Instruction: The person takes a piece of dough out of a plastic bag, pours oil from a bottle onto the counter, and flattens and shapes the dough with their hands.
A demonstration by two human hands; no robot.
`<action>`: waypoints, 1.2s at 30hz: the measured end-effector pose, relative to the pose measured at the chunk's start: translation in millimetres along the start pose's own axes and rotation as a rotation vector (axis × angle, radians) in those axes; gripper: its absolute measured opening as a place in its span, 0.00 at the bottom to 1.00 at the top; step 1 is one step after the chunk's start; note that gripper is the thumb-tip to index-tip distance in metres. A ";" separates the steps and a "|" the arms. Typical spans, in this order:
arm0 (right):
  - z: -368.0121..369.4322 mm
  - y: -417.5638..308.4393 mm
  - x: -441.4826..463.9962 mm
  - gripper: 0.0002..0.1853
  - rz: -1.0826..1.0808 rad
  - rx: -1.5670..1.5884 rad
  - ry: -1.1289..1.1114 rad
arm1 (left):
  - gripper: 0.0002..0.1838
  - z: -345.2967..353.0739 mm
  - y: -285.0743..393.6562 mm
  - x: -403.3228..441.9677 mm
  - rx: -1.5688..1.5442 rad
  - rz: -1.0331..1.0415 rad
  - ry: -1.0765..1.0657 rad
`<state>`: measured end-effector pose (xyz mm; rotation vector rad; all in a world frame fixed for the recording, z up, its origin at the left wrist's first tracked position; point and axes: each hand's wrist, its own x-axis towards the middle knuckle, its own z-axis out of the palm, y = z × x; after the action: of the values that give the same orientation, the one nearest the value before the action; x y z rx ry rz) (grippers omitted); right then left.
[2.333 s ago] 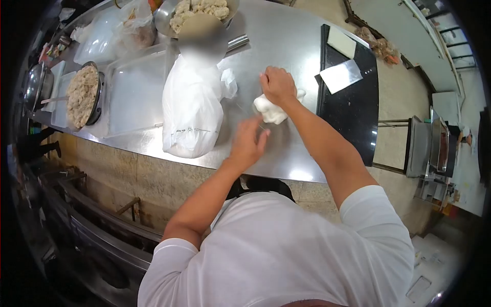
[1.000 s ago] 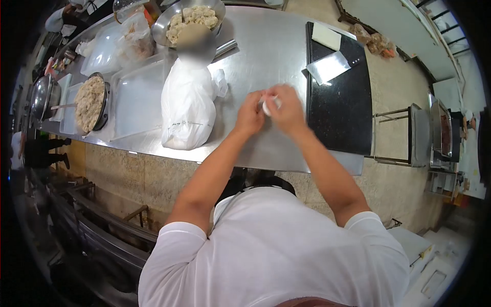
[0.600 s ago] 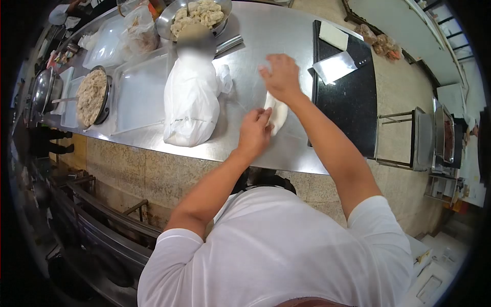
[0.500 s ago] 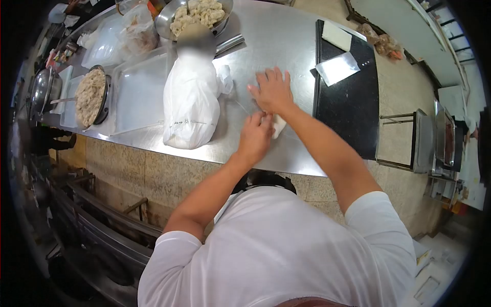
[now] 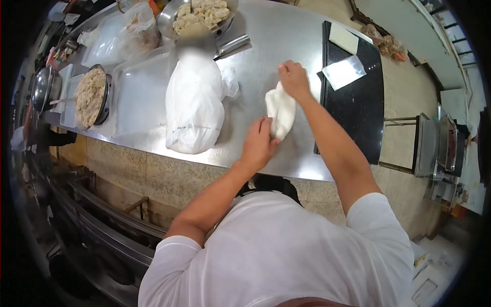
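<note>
A flattened, elongated piece of white dough [image 5: 282,111] lies on the steel table [image 5: 245,153] in front of me. At its near left edge my left hand [image 5: 259,142] grips it with the fingers bent. My right hand [image 5: 293,78] is curled closed at the dough's far end, covering that end. Left of the hands stands a full white plastic bag [image 5: 193,105]. To the right is a black board [image 5: 353,112] with a metal scraper blade [image 5: 344,72] and a pale rectangular block [image 5: 343,40] on it.
A steel bowl of lumpy filling [image 5: 200,15] stands at the back, with a metal cylinder [image 5: 234,45] near it. Further left are a clear tray [image 5: 140,97], a pan of pale mixture [image 5: 90,98] and a lidded pot [image 5: 43,88]. A co-worker's dark-clothed legs [image 5: 64,138] show beyond the table.
My right hand has moved from open and flat over the dough to closed at its far end. More of the dough shows now, stretched longer. My left hand stays at the near side.
</note>
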<state>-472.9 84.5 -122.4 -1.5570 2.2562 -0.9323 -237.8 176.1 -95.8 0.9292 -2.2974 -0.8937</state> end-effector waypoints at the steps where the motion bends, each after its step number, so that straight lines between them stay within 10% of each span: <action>1: -13.0 -1.0 -3.2 0.28 0.180 -0.141 -0.155 | 0.29 -1.9 1.4 -7.3 -0.042 -0.072 -0.006; 6: -27.1 -23.9 -17.6 0.34 0.369 0.087 -0.565 | 0.29 1.1 -2.6 -6.6 -0.016 -0.089 -0.063; 8: -35.2 -61.3 -45.7 0.34 0.182 -0.285 -0.552 | 0.29 4.4 -3.2 -7.9 -0.011 -0.071 -0.060; 10: -28.3 -81.1 -63.3 0.29 0.258 -0.384 -0.530 | 0.29 3.9 -5.9 -8.9 -0.008 -0.042 -0.026; 13: 4.1 -61.9 -87.7 0.18 -0.292 -0.397 -0.051 | 0.31 -1.7 -7.9 -7.1 0.060 -0.050 -0.056; 23: 19.6 -52.2 -52.4 0.18 -0.146 -0.409 0.045 | 0.30 -1.3 -8.8 -9.1 0.117 0.012 0.041; 26: 3.6 -49.2 -52.8 0.17 -0.062 -0.226 -0.100 | 0.25 -23.8 -13.2 16.3 -0.018 -0.135 -0.016; 28: -25.8 -37.9 -67.2 0.16 -0.092 0.312 0.187 | 0.23 -38.0 -8.3 59.9 -0.008 -0.156 0.092; 31: -65.9 -43.4 -134.0 0.26 0.295 0.055 -0.401 | 0.24 -27.4 -7.4 147.3 -0.004 -0.214 -0.082; 36: -44.0 -57.3 -182.0 0.28 0.381 0.075 -0.226 | 0.33 44.6 -28.4 170.3 0.487 0.124 -0.162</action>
<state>-380.6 252.0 -80.3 -1.0833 2.2151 -0.6875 -364.3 51.4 -111.8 0.9154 -2.7437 -0.3687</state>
